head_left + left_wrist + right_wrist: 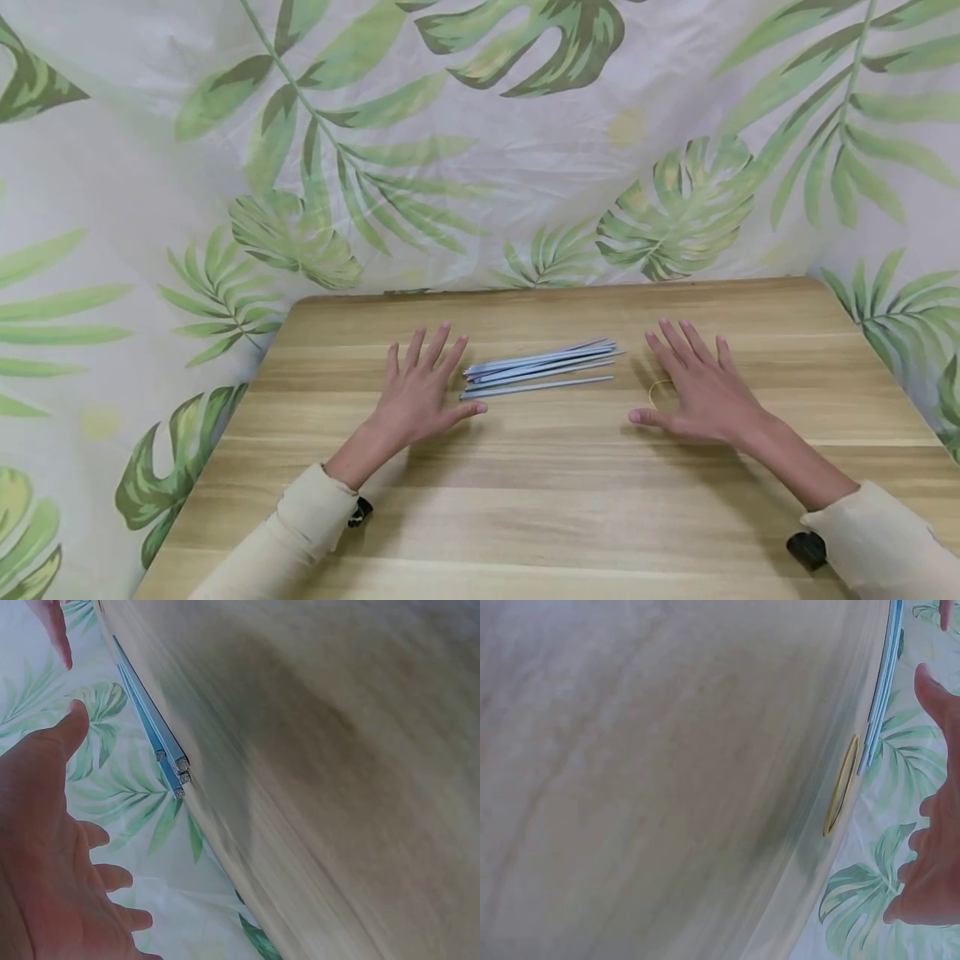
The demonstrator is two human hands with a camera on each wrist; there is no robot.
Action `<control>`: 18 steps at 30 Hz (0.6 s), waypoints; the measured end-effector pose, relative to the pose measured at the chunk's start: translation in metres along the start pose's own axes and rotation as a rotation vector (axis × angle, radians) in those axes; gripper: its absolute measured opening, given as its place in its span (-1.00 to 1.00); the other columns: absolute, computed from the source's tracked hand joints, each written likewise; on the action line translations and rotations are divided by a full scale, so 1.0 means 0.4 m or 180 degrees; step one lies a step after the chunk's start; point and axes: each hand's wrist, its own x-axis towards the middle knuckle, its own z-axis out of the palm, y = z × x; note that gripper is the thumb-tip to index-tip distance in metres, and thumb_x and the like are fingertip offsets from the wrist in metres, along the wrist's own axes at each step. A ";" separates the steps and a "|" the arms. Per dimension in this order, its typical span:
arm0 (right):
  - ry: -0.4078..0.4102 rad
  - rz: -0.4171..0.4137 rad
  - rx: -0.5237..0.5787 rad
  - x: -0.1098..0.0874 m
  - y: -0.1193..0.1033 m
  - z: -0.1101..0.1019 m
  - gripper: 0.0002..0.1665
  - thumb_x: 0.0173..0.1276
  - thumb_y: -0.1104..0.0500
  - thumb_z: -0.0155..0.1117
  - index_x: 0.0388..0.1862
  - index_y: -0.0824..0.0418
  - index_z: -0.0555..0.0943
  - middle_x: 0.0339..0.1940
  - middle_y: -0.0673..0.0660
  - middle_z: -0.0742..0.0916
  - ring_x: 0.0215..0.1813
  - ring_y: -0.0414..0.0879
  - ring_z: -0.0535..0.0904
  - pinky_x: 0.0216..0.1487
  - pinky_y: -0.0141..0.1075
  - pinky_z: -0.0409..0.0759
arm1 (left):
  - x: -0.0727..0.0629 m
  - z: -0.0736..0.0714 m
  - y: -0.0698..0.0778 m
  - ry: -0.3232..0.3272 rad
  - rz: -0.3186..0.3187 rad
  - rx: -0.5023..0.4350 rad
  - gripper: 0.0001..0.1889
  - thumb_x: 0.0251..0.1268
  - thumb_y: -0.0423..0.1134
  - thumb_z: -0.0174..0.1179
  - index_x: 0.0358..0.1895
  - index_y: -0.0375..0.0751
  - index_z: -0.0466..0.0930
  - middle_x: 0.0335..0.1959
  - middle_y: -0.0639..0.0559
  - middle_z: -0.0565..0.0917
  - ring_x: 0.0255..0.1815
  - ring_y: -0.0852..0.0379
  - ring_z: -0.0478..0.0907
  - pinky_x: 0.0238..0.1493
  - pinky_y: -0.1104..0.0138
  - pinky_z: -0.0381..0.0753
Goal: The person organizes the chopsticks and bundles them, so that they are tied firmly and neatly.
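Note:
Several thin blue-grey sticks [542, 365] lie in a loose bundle on the wooden table, one slightly apart at the near side. My left hand [422, 392] hovers by their left ends, fingers spread and holding nothing. To the right of the bundle, my right hand [703, 392] is also spread above the table with nothing in it. A thin yellow rubber band [654, 393] lies beside the right hand, which partly covers it in the head view. The right wrist view shows the whole rubber band [841, 785] near the ends of the sticks [881, 697].
The wood-grain table [525, 508] reaches back to a leaf-patterned cloth [525, 167] that hangs behind it and at both sides. A small black device [807, 550] sits under the right sleeve, another [361, 512] under the left sleeve.

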 end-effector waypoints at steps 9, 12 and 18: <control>0.0033 -0.0149 0.0102 0.017 0.003 -0.004 0.48 0.23 -0.57 0.41 0.81 0.20 0.01 0.83 0.33 0.00 0.81 0.40 -0.16 0.55 0.61 -0.14 | 0.004 0.002 0.001 -0.0021 0.0070 -0.0088 0.17 0.26 0.61 0.19 0.79 0.11 -0.03 0.84 -0.03 -0.16 0.82 -0.32 -0.25 0.63 -0.48 -0.18; 0.0030 -0.0223 0.0228 0.028 0.006 -0.004 0.48 0.22 -0.53 0.46 0.81 0.20 0.01 0.83 0.33 0.02 0.81 0.41 -0.15 0.55 0.61 -0.11 | 0.007 0.003 0.002 -0.0044 0.0100 -0.0132 0.19 0.26 0.62 0.19 0.80 0.10 -0.05 0.84 -0.04 -0.15 0.82 -0.32 -0.24 0.64 -0.46 -0.16; -0.0129 -0.0270 0.0408 0.056 0.012 0.000 0.51 0.22 -0.50 0.50 0.83 0.17 -0.06 0.83 0.35 0.00 0.81 0.39 -0.17 0.58 0.57 -0.07 | 0.018 0.011 0.001 -0.0035 0.0232 -0.0230 0.20 0.26 0.56 0.26 0.80 0.04 -0.06 0.83 -0.10 -0.10 0.81 -0.35 -0.17 0.63 -0.46 -0.04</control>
